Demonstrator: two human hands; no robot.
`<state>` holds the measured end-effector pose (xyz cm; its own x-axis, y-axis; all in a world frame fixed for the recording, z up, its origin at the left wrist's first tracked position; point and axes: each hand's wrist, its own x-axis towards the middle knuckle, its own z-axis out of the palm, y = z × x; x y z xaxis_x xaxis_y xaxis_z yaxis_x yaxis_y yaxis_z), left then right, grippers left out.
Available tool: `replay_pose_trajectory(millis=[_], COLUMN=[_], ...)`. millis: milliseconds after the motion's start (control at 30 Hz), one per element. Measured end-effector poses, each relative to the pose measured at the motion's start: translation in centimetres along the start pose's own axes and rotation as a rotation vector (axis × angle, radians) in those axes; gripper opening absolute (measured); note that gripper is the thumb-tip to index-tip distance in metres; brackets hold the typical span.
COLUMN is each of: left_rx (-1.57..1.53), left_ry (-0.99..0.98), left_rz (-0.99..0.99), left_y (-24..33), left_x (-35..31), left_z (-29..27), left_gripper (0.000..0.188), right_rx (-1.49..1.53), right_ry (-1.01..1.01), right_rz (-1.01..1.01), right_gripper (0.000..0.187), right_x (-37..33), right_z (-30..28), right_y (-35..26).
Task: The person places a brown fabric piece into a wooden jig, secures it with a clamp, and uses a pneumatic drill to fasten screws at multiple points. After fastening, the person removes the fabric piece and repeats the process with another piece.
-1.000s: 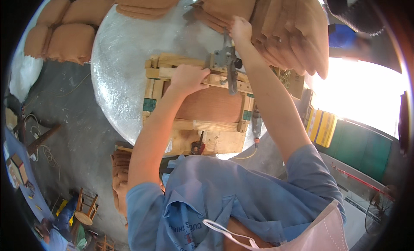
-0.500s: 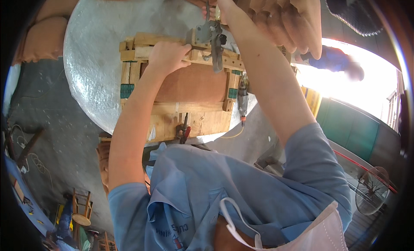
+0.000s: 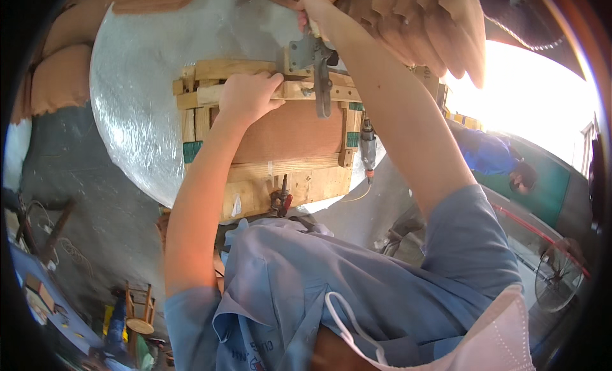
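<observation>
A wooden frame jig (image 3: 287,164) with a brown panel (image 3: 290,132) inside it lies on a round table wrapped in shiny film (image 3: 137,109). My left hand (image 3: 250,97) is closed over the jig's far wooden rail (image 3: 210,94), its thumb on the near side. A grey metal toggle clamp (image 3: 322,84) is fixed at that rail, right of my left hand. At the clamp's far end my right hand (image 3: 319,17) is wrapped round its handle; the fingertips are partly hidden. Green strips (image 3: 191,151) mark the jig's sides.
A power screwdriver (image 3: 368,148) with a yellow cord hangs beside the jig's right side. A second, red-and-black clamp (image 3: 280,199) sits at the near edge. Brown sheets (image 3: 427,27) overhang the far right. A person in blue (image 3: 488,151) is at the right.
My right hand and the clamp handle have shifted slightly left. My left hand keeps its hold on the rail. At the right, the person in blue has come lower in view.
</observation>
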<state>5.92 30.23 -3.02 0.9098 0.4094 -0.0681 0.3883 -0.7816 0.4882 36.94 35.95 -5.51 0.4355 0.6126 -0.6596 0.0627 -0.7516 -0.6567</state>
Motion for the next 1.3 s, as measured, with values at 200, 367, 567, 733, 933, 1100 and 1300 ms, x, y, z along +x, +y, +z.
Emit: replay_pose_trajectory(millis=[200,367,567,733,933,1100,1300], left_rx=[0.012,-0.129,-0.466,-0.448,0.015,-0.056,-0.092], left_ry=[0.001,0.556,0.78,0.398,0.309,0.392,0.313], left_rz=[-0.016,0.041,-1.217,-1.478,-1.477,-1.49,-1.477], left_y=[0.9,1.6,-2.6,-1.7,-2.2,-1.5,-2.6], left_x=[-0.9,-4.6,-10.8,-7.7,-7.5,-6.8,-7.0], left_z=[0.3,-0.1,7.3,2.9,5.2,5.5,5.6], left_gripper=[0.048,0.04,0.044,0.063,0.057,0.055,0.059], right_rx=[0.294,0.478,0.306,0.054,-0.043,-0.101,-0.125], right_ry=[0.18,0.382,1.049,1.119,0.927,0.939,0.957], right_rz=[-0.057,-0.377,-0.18,0.212,0.506,0.538,0.551], right_gripper=[0.046,0.041,0.027,0.043,0.061,0.06,0.059], right_x=[-7.6,-16.6,-24.9,-21.4,-21.6,-21.7,-21.7], right_z=[2.2,1.7,-1.7,-2.2,-1.7,-1.5,-1.7], right_y=[-1.7,4.4,27.2,32.9,28.6,26.9,27.6])
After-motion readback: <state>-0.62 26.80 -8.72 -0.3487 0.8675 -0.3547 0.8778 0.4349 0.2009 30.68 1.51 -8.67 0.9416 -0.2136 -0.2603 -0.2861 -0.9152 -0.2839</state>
